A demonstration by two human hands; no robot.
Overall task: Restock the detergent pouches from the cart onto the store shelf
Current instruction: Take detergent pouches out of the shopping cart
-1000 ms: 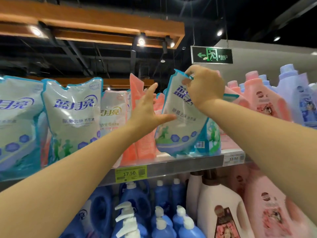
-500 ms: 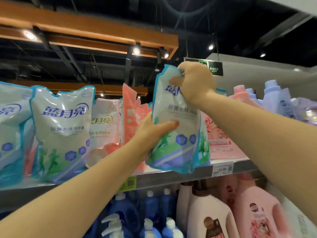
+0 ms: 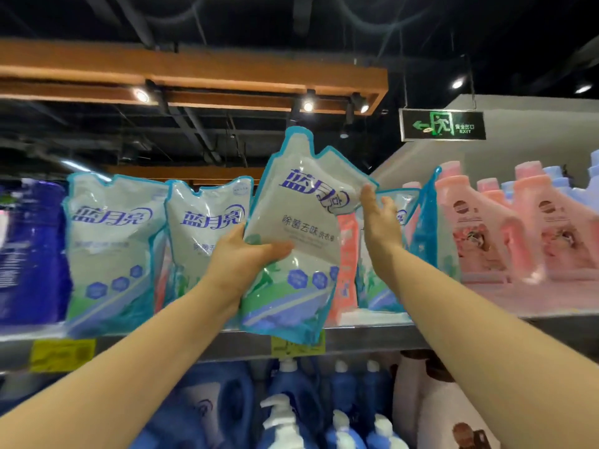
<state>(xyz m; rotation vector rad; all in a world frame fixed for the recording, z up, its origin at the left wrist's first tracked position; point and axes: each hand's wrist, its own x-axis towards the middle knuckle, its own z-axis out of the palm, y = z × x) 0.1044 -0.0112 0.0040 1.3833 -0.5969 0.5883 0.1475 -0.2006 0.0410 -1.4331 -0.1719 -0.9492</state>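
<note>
Our left hand (image 3: 246, 254) grips the detergent pouch (image 3: 298, 241) by its side, thumb pressed across the front and the other fingers hidden behind it. The pouch is tilted, its base over the front edge of the shelf (image 3: 372, 341). Our right hand (image 3: 381, 222) is flat, fingers (image 3: 389, 205) straight and loosely together, touching the pouch's upper corner, apparently to steady the floppy top. We judge it bound for the gap between the matching pouches (image 3: 113, 247) and the pink pouch (image 3: 348, 254).
</note>
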